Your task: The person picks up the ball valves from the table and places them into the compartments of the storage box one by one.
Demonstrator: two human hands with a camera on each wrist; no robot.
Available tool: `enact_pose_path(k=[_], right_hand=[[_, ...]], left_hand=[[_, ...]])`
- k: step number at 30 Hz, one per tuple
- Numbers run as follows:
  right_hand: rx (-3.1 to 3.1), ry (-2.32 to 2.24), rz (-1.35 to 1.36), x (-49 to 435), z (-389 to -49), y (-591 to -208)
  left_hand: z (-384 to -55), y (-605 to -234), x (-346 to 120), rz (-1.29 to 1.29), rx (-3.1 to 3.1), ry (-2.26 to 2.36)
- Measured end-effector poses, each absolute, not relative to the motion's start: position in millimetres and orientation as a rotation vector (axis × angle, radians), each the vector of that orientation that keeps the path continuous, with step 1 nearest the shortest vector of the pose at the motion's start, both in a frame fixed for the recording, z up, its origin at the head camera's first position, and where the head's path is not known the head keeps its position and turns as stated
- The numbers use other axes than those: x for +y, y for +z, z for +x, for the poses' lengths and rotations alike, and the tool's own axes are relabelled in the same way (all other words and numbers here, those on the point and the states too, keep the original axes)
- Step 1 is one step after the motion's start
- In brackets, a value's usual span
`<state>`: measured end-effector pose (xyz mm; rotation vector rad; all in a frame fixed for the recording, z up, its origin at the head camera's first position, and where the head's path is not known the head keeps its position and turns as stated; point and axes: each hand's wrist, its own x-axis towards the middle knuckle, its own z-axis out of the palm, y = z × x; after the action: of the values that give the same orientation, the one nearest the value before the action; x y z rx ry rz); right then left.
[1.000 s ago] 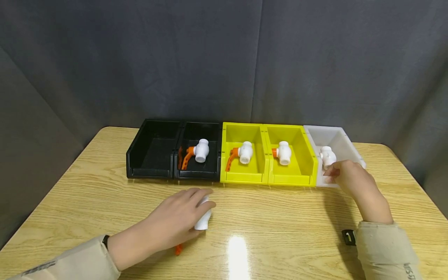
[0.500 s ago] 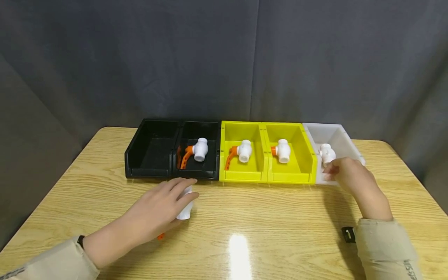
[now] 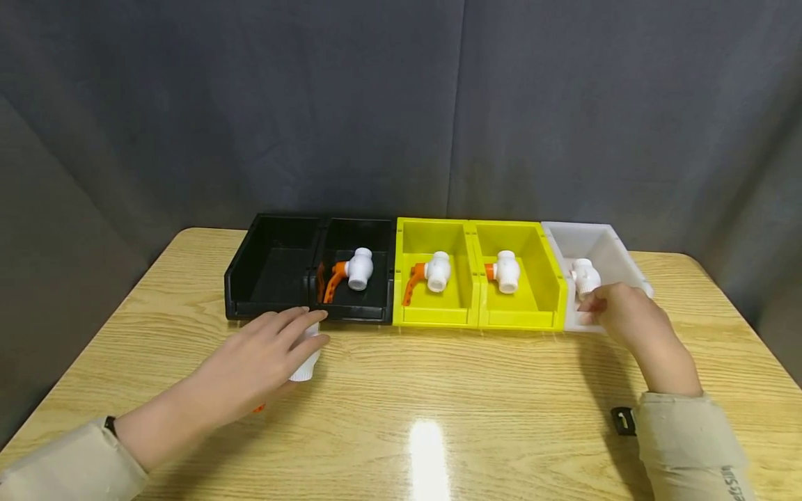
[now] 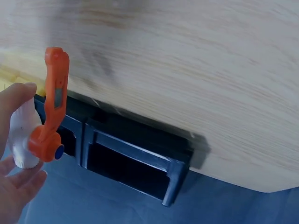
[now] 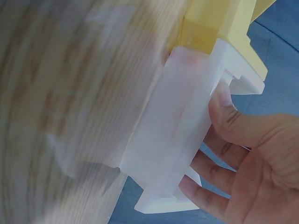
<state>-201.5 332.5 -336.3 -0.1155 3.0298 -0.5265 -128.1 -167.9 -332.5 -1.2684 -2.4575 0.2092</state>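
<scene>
My left hand (image 3: pixel 250 362) grips a white ball valve (image 3: pixel 305 362) above the table, in front of the left black bin (image 3: pixel 269 309). In the left wrist view the orange lever handle (image 4: pixel 56 93) of that ball valve sticks out past the fingers. At the far right, my right hand (image 3: pixel 635 320) reaches over the front of the white bin (image 3: pixel 589 233). Its thumb and fingers hold the lower end of another white ball valve (image 3: pixel 585 276) there. In the right wrist view the bin wall hides that valve and the fingertips of the right hand (image 5: pixel 252 163).
The second black bin (image 3: pixel 382 313), the left yellow bin (image 3: pixel 432 316) and the right yellow bin (image 3: pixel 523 321) each hold an orange-handled white ball valve. A small black piece (image 3: pixel 623 421) lies beside the right sleeve. Grey cloth (image 3: pixel 401 104) hangs behind the wooden table (image 3: pixel 376 431).
My left hand has moved left and a little farther away, carrying its ball valve toward the left black bin. The right hand has stayed at the white bin.
</scene>
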Motion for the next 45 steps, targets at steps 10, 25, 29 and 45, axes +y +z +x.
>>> enact_pose_path(k=[10,25,29,45], right_hand=[[3.025,-0.536,-0.114,332.4,-201.0,-335.6],[3.028,-0.531,-0.118,331.2,-201.3,-335.1],[3.030,-0.535,-0.116,332.0,-200.4,-335.5],[3.018,-0.538,-0.092,331.9,-200.1,-336.0]], left_hand=[[-140.7,-326.0,-181.3,-1.254,-2.333,0.229],[-153.2,-318.0,-195.9,-1.262,-2.298,0.212],[-159.5,-315.5,-197.9,-1.267,-2.285,0.212],[-186.2,-306.7,-214.0,-1.200,-2.273,0.275]])
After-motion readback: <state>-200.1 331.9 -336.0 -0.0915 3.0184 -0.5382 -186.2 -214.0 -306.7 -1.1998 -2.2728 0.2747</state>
